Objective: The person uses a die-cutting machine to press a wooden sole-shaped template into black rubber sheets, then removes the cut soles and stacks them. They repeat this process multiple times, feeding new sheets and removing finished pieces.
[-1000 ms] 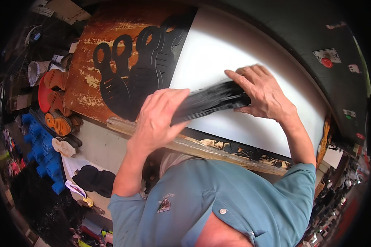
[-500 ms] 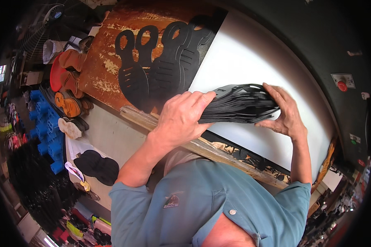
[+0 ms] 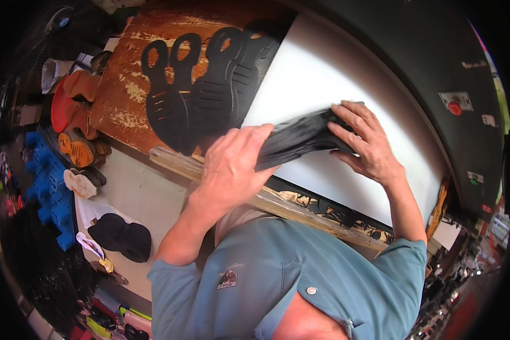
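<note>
A thick stack of thin black shoe-sole pieces [image 3: 300,135] is held edge-on above the white surface [image 3: 317,68]. My left hand [image 3: 226,161] is closed round its left end, thumb and fingers on opposite sides. At the right end, my right hand [image 3: 365,140] grips it with fingers over the top and thumb below. The stack bows slightly between them, its layered edges showing. Left of the white surface, several similar black sole pieces [image 3: 215,105] with rounded loop ends lie overlapping on a worn brown board [image 3: 116,107].
A wooden rail [image 3: 292,209] runs along the near edge, with black scraps [image 3: 328,212] beside it. A dark machine body with a red button [image 3: 454,107] stands at the right. Orange and brown soles [image 3: 76,148], blue plastic crates [image 3: 51,192] and a black sole-shaped piece [image 3: 120,237] are at the left.
The stack's right end, fanned apart before, is now pressed together and raised. My right hand has moved left and wrapped its fingers further over it. The whole view has shifted slightly.
</note>
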